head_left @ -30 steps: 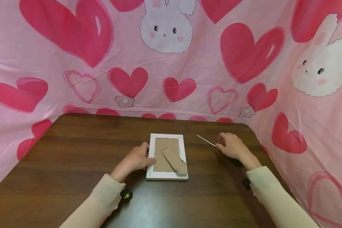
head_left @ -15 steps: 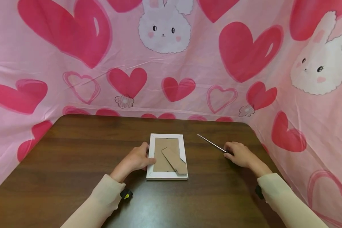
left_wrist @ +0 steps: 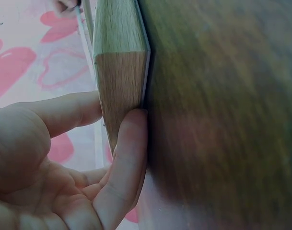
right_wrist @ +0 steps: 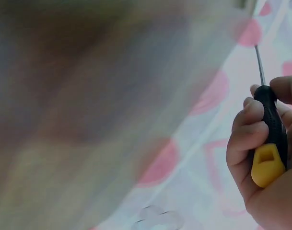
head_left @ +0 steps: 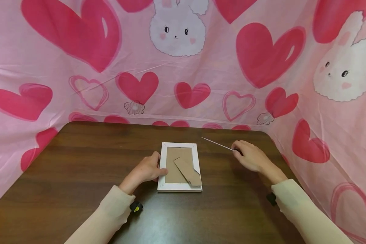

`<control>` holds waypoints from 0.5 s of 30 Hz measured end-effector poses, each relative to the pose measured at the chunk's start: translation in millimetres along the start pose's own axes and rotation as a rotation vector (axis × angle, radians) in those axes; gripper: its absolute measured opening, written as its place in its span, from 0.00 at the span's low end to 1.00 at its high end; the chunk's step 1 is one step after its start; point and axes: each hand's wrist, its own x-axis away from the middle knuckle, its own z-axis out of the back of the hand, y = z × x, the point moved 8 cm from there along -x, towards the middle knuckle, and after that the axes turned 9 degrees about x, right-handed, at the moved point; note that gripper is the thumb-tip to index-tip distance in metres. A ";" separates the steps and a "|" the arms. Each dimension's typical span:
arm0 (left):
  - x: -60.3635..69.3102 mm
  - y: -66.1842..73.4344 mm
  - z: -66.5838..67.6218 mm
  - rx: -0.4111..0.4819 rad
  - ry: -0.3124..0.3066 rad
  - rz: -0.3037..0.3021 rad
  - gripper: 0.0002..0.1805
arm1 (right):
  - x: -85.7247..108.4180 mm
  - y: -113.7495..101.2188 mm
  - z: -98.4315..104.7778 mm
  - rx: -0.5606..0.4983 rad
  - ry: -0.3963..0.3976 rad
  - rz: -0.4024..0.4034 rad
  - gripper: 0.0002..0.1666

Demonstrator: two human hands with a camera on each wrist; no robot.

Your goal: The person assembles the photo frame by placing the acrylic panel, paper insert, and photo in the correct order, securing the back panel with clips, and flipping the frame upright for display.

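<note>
A picture frame (head_left: pixel 195 154) lies face down on the table, its white back upward. Its brown backing board (head_left: pixel 183 152) carries a cardboard easel stand (head_left: pixel 187 173) set at a slant. My left hand (head_left: pixel 146 168) holds the frame's left side, thumb on the white border; in the left wrist view, fingers press along its wood-grain edge (left_wrist: pixel 122 81). To the right, my right hand (head_left: pixel 249 156) grips a screwdriver (head_left: pixel 218 144) above the table. The right wrist view shows fingers wrapped round its black handle (right_wrist: pixel 273 117) with a yellow end (right_wrist: pixel 269 167). The shaft points toward the far left, apart from the frame.
The brown wooden table (head_left: pixel 79 162) has rounded far corners. A pink curtain (head_left: pixel 158 64) with hearts and rabbits hangs behind it and along both sides. Dark bands (head_left: pixel 136 206) sit at both wrists, by the cream sleeves (head_left: pixel 106 210).
My right hand drew back toward the lower right, then moved up and left again with the screwdriver. Its tip now points farther left. My left hand and the frame stay put.
</note>
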 end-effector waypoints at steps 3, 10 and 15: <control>0.6 -0.5 1.5 -0.004 0.002 0.003 0.23 | -14.2 -24.8 9.8 0.022 -0.026 0.040 0.11; 0.3 1.3 1.4 -0.003 0.002 -0.001 0.23 | -35.4 -67.7 21.5 0.051 -0.035 0.136 0.11; -0.1 -0.6 0.5 -0.021 0.005 0.002 0.24 | -42.7 -78.2 21.7 0.091 -0.060 0.158 0.14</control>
